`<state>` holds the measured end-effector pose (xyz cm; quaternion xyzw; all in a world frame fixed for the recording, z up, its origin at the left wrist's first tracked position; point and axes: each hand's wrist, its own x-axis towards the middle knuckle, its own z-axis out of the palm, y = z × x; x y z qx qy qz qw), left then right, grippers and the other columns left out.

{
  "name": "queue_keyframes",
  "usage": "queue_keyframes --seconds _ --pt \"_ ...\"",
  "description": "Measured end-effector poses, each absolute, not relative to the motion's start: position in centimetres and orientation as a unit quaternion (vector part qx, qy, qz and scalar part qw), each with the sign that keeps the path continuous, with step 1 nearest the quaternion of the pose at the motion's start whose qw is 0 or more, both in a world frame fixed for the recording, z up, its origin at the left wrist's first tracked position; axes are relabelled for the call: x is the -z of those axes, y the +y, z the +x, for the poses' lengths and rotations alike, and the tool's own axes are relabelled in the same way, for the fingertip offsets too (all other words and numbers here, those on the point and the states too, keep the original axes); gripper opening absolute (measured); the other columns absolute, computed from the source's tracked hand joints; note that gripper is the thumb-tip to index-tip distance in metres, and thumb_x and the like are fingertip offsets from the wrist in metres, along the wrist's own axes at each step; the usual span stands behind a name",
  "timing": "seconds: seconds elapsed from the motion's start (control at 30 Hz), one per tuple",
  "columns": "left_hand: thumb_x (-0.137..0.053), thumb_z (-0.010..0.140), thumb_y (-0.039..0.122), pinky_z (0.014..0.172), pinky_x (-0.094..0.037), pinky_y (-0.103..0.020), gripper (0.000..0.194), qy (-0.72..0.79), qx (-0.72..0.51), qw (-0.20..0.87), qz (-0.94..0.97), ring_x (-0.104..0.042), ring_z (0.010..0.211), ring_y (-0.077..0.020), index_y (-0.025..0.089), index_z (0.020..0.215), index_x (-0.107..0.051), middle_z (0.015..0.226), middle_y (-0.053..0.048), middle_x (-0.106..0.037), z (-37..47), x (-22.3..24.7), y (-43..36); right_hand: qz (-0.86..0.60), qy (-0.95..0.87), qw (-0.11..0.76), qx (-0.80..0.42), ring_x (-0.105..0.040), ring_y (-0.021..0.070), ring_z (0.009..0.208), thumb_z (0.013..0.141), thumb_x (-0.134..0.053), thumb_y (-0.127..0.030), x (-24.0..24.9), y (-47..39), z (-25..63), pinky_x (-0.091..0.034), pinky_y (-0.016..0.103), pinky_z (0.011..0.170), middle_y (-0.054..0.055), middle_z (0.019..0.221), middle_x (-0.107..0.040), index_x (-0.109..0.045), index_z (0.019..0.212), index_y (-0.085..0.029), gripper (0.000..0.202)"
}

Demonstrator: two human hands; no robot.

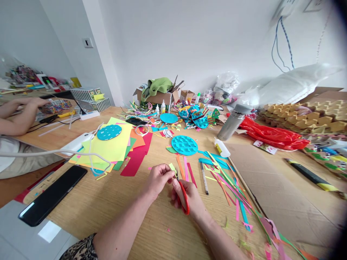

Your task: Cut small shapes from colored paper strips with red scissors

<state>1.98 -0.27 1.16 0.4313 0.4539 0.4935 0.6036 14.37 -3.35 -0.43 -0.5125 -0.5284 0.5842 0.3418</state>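
Note:
My right hand [187, 198] is wrapped round a pair of scissors [185, 202] with red handles; the short blades point away from me. Close beside the blades, my left hand [161, 179] is closed in a pinch on a small yellow paper piece [172, 167], mostly hidden by the fingers. Just beyond both hands lie pink, orange and red paper strips [191, 175]. Farther out is a blue round piece with dimples [184, 145]. A pen [204, 178] rests to the right, near a tangle of coloured paper strips [225, 177].
Coloured paper sheets [111, 141] are stacked at left, near a black phone [52, 195] at the table edge. To the right are a steel bottle [233, 122], a cardboard sheet [279, 191], a utility knife [309, 174] and egg trays [306, 115]. Another person's arm [20, 112] rests at far left.

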Motion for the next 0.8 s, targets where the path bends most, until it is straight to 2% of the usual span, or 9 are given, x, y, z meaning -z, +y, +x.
queue_keyframes --seconds 0.8 --pt "-0.069 0.062 0.027 0.056 -0.039 -0.024 0.018 0.447 -0.496 0.625 0.405 -0.05 0.052 -0.0099 0.014 0.059 -0.057 0.056 -0.001 -0.06 2.04 -0.5 -0.11 -0.509 -0.545 0.347 -0.569 -0.05 0.0094 0.036 0.076 -0.053 -0.068 0.86 -3.31 14.59 -0.032 0.018 0.034 -0.001 0.048 -0.054 -0.048 0.062 -0.017 0.053"
